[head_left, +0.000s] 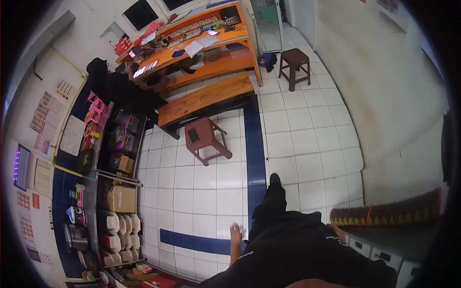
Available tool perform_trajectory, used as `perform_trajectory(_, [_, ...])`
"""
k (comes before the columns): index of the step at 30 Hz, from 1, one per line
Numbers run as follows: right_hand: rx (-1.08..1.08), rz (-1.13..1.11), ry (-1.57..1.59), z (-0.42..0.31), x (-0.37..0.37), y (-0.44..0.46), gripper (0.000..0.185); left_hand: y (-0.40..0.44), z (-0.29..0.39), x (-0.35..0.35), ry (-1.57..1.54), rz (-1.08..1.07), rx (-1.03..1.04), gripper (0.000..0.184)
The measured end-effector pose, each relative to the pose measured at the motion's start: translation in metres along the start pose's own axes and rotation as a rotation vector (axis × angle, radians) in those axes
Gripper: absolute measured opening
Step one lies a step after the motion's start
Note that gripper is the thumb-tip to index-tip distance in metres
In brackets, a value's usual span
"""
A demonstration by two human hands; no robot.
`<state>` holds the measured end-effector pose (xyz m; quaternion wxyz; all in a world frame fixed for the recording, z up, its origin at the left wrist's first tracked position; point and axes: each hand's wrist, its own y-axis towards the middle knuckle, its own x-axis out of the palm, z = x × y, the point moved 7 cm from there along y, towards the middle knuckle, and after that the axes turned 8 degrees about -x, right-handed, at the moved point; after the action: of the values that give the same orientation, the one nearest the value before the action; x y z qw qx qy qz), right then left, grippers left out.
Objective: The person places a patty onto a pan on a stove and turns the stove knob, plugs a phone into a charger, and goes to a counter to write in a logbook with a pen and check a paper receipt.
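My left hand (235,234) hangs beside my body over the white tiled floor (192,201), above the end of a dark blue tile strip (201,242). It is small and smeared, so its fingers do not show clearly. On the other side my right hand (337,233) is partly hidden by my black shirt (307,254), close to a rolled mat (384,214) with a red tie. Its fingers cannot be made out. One dark shoe (274,179) points ahead on the tiles.
A reddish stool (211,137) bearing a dark phone (193,135) stands before a wooden bench (206,101). A person in black (120,89) is at the orange desk (192,55). A brown stool (295,58) is by the right wall. Shelves with stacked food boxes (120,233) line the left.
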<state>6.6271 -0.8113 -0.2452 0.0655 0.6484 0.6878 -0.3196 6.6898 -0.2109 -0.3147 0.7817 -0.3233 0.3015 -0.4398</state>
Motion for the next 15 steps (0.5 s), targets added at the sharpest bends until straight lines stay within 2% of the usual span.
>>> perform_trajectory(1, [0.005,-0.005,-0.006,-0.037,-0.011,0.040,0.040,0.034,0.084,0.032,0.036,-0.068,0.119,0.062])
perform_trajectory(2, [0.124,0.084,-0.178,-0.112,-0.038,0.079,0.032,0.025,0.196,0.077,-0.082,-0.081,0.258,0.052])
perform_trajectory(4, [0.243,0.175,-0.349,-0.164,-0.080,0.150,0.025,0.023,0.404,0.132,-0.023,-0.057,0.687,0.050])
perform_trajectory(5, [-0.015,0.014,-0.442,-0.175,-0.091,0.189,0.019,-0.013,0.517,0.159,0.135,-0.022,0.844,0.049])
perform_trajectory(6, [-0.286,-0.143,-0.538,-0.198,-0.108,0.233,0.013,-0.059,0.618,0.187,0.028,-0.009,1.120,0.047])
perform_trajectory(7, [-0.291,-0.147,-0.557,-0.214,-0.132,0.276,0.013,-0.095,0.704,0.206,0.214,0.011,1.152,0.045])
perform_trajectory(9, [-0.223,0.151,-0.320,-0.272,-0.173,0.346,0.009,-0.208,0.839,0.235,0.190,0.190,1.676,0.034])
perform_trajectory(11, [-0.145,0.259,0.009,-0.372,-0.217,0.430,0.013,-0.304,0.908,0.248,0.076,0.241,2.174,0.034])
perform_trajectory(13, [-0.401,0.379,0.080,-0.474,-0.257,0.513,0.009,-0.363,0.930,0.269,0.033,0.146,2.587,0.035])
perform_trajectory(15, [-0.661,0.420,0.034,-0.588,-0.301,0.571,0.018,-0.388,0.933,0.302,0.071,0.045,2.872,0.035])
